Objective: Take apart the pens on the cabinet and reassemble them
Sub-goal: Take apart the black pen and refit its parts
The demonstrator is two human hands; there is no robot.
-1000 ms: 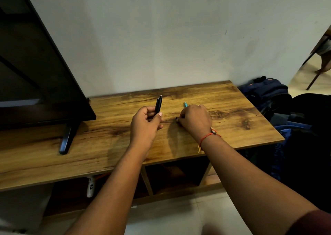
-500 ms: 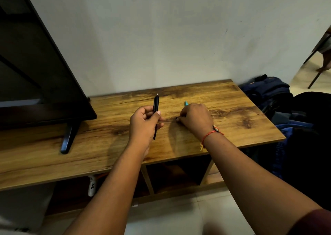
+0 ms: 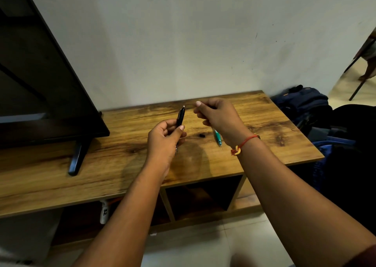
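Left hand (image 3: 164, 142): fingers and thumb curled round the lower barrel of a black pen (image 3: 180, 117); the pen is held above the desk (image 3: 274, 136), near upright and tilted slightly right, its pale tip uppermost.

Right hand (image 3: 219, 118): raised over the desk just right of the black pen and apart from it; fingers curled, thumb and forefinger drawn together; whether they pinch anything cannot be told.

Teal pen (image 3: 217, 137): near end showing below the right palm, far end hidden behind that hand; it appears to lie on the desk, but contact with the hand cannot be told.

Small black piece (image 3: 201, 134): lying on the desk between the two hands.

Red thread band (image 3: 243, 143) on the right wrist; television (image 3: 40, 83) at the desk's left end.
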